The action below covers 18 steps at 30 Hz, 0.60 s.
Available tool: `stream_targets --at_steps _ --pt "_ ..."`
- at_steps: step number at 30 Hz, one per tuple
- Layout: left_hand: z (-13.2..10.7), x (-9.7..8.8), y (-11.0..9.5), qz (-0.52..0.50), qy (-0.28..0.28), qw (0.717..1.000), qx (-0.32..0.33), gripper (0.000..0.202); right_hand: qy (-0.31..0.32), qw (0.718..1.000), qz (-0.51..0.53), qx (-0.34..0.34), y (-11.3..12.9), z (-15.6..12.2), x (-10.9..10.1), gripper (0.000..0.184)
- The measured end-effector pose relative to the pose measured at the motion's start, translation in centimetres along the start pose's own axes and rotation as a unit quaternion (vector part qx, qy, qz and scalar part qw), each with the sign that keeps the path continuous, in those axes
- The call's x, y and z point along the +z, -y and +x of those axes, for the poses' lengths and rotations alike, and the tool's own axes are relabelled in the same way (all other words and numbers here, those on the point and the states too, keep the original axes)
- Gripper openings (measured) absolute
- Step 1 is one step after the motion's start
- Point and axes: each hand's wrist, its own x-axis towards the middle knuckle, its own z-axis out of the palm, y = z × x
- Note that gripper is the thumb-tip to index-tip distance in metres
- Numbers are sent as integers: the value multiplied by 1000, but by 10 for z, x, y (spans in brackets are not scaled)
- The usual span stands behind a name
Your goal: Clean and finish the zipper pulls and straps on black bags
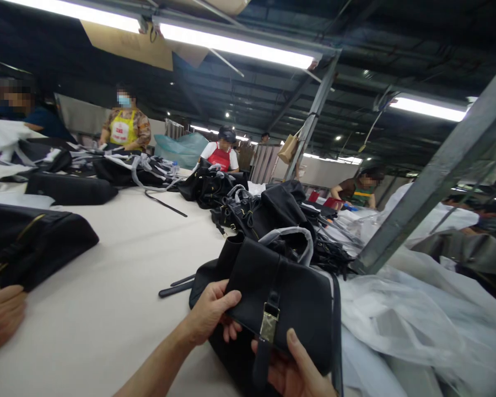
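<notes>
A black handbag [301, 309] with a front flap lies tilted toward me at the table's near edge. Down the middle of its flap runs a strap with a gold buckle [269, 322]; a wrapped grey handle [297, 237] arches at the back. My left hand [215, 311] pinches the flap's left edge, thumb on top and fingers curled beneath. Lower down, my right hand [293, 366] grips the flap's bottom edge beside the strap end, its thumb on the front and the fingers partly hidden underneath.
Another person's hand [2, 317] rests by a black bag [37, 242] at left. Black bags [264, 209] are heaped behind mine, with more [70, 187] farther along the pale table [128, 286]. A metal post [434, 187] slants up at right beside clear plastic sheeting [421, 314]. Co-workers stand beyond.
</notes>
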Motion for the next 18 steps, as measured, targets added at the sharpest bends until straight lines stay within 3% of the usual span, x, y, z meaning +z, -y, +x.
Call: stream_targets --at_steps 3,5,6,8,9,10,11,12,14,16,18 --pt "-1 -2 -1 38 -34 998 22 36 -29 994 107 13 -8 17 2 45" --pt "-4 -2 -4 122 -135 977 115 25 -40 990 132 -11 -11 24 2 41" --pt "-6 -2 -5 190 -192 944 190 19 -37 988 146 -14 -11 27 0 40" --pt "-11 1 -7 331 -256 839 348 8 -15 985 169 9 -10 32 -3 39" --pt "-13 4 -8 385 -247 792 404 7 -3 984 174 27 -9 35 -5 39" --pt "-15 8 -8 416 -217 769 435 11 7 984 176 38 -9 39 -8 39" --pt "-16 12 -6 429 -180 765 446 15 12 984 175 38 -10 43 -10 38" --pt "-16 17 -4 427 -149 778 436 17 13 984 175 29 -11 47 -13 37" --pt "-14 25 2 379 -112 846 358 18 -1 985 173 -9 -18 56 -17 36" --pt "-10 31 9 272 -101 931 220 20 -28 984 166 -52 -29 63 -18 33" --pt "-6 32 14 162 -101 978 85 23 -49 982 159 -85 -39 67 -16 30"
